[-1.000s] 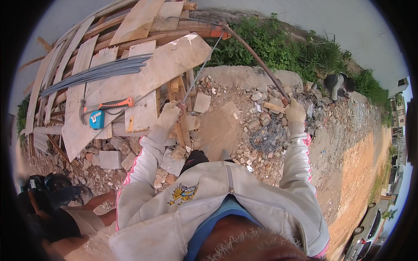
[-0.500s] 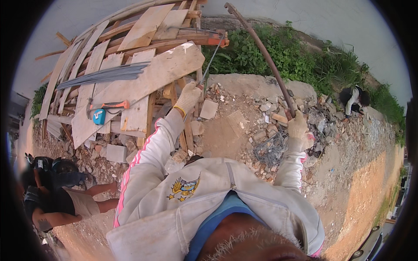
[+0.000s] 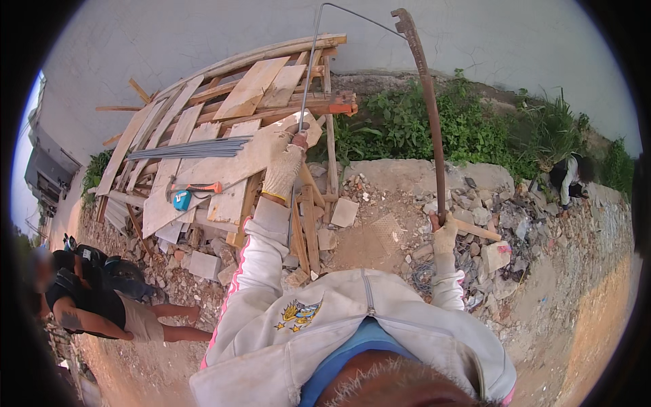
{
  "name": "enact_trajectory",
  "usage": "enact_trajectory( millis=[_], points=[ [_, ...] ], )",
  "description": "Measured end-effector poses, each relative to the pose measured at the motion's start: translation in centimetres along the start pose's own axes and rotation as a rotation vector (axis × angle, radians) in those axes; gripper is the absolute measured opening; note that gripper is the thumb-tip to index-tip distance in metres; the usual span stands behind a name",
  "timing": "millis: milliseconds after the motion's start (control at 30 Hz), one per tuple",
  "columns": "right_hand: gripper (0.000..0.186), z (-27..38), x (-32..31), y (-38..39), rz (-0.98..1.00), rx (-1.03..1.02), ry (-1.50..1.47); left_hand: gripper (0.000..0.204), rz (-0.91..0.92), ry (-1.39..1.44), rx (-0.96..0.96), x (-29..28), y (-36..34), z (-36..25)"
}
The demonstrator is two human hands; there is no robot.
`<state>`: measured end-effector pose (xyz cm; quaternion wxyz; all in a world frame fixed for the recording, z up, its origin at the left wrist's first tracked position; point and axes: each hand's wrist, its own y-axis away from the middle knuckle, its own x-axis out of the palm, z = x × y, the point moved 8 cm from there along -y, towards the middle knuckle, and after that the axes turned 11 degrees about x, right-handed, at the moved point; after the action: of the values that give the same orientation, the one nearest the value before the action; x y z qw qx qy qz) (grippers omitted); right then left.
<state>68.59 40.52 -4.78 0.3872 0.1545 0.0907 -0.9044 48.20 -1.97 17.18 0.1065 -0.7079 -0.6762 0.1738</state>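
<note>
My left hand [image 3: 285, 163], in a cream knit glove, is closed around a thin grey steel rod [image 3: 309, 74]. The rod rises over the planks, bends at its top and slants right, its end close to the notched head of a rusty bending bar [image 3: 428, 102]; whether they touch I cannot tell. Below my left hand the rod runs down past the forearm. My right hand [image 3: 444, 239], gloved alike, grips the bending bar near its lower end and holds it nearly upright. On the plank bench [image 3: 159, 180], a bundle of straight grey rods [image 3: 193, 148] lies left of my left hand.
A hacksaw [image 3: 195, 187] with an orange handle and a blue tape measure [image 3: 182, 199] lie on the bench. Rubble [image 3: 495, 210] and tangled wire [image 3: 424, 277] lie around my right hand. One person [image 3: 88, 302] stands left; another [image 3: 571, 180] crouches far right. Weeds [image 3: 461, 129] line the wall.
The rod has swung up off the bench's orange-painted block, its bent leg turning from left to right. The bending bar now stands more upright. The whole view has shifted too.
</note>
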Motion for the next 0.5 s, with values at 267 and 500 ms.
enact_trajectory(
  millis=[267,500],
  points=[
    [0.044,10.3,5.4,-0.9,0.226,0.113,-0.24,0.026,0.042,-0.105,0.169,9.7,1.7,0.7],
    [0.043,18.2,9.2,-1.3,0.46,0.082,-0.449,0.022,-0.115,0.241,0.146,13.4,-5.0,0.8]
  ],
)
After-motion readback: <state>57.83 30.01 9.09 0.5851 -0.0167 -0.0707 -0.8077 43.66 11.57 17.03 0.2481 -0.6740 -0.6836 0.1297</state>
